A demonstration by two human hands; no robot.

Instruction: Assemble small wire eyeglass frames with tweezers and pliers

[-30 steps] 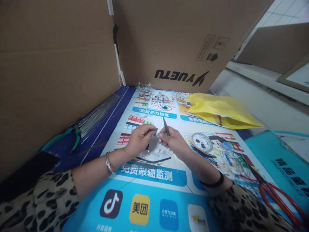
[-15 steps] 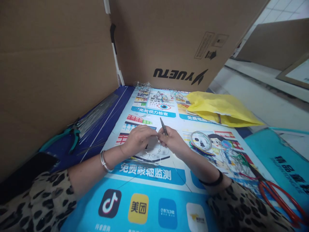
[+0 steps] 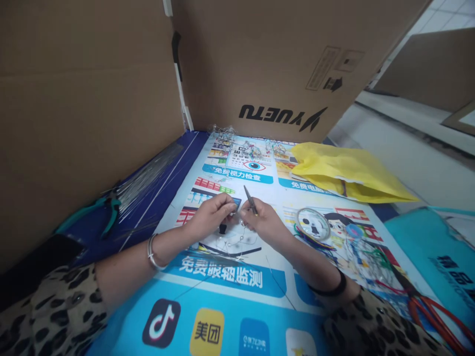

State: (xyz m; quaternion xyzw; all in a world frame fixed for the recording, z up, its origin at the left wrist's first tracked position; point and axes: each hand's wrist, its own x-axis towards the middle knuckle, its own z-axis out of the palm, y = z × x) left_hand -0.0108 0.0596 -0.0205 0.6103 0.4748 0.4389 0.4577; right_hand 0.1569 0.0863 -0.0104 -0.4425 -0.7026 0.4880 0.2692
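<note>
Near the middle of the head view, my left hand point(image 3: 210, 217) is closed in a pinch on the end of a thin beaded wire point(image 3: 242, 238), which hangs in a loop below both hands. Close by on the right, my right hand point(image 3: 266, 222) has a slim, dark, pointed tool point(image 3: 250, 200) in its grip, tip up and leaning left. Its fingertips are also pressed together by the beaded wire; whether they pinch it I cannot tell. Beneath the hands lies a printed sheet point(image 3: 222, 291) with loose thin wires on it.
Teal-handled pliers point(image 3: 111, 217) and a bundle of straight wires point(image 3: 143, 180) lie at left. A yellow bag point(image 3: 356, 170), a roll of clear tape point(image 3: 313, 224), coloured threads point(image 3: 371, 257) and red-handled scissors point(image 3: 434, 311) lie at right. Cardboard walls point(image 3: 260, 59) stand behind and left.
My hands have drawn slightly apart, opening a small gap between the fingertips. The pointed tool stays in my right hand. The whole view has shifted a little.
</note>
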